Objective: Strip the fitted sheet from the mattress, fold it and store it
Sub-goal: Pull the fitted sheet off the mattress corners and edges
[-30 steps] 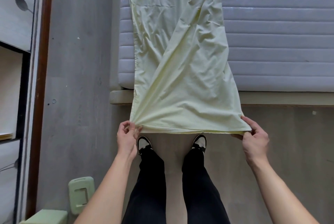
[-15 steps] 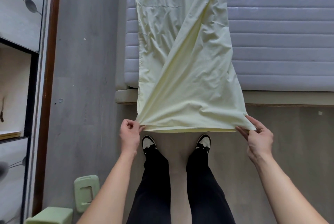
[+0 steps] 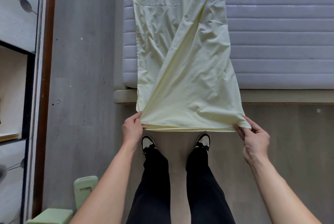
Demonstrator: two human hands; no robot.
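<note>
I see the sheet [image 3: 182, 57] already folded into a long strip on the mattress [image 3: 278, 39], its long axis running toward 12 o'clock. My left hand [image 3: 132, 129] and right hand [image 3: 254, 138] each pinch a near corner, equally close, fingers clamped on cloth.

No legible text, label, brand, number or sign found on any surface in view. Nothing readable to record.

Pale yellow sheet [image 3: 182, 64], grey ribbed mattress [image 3: 278, 42]
</note>
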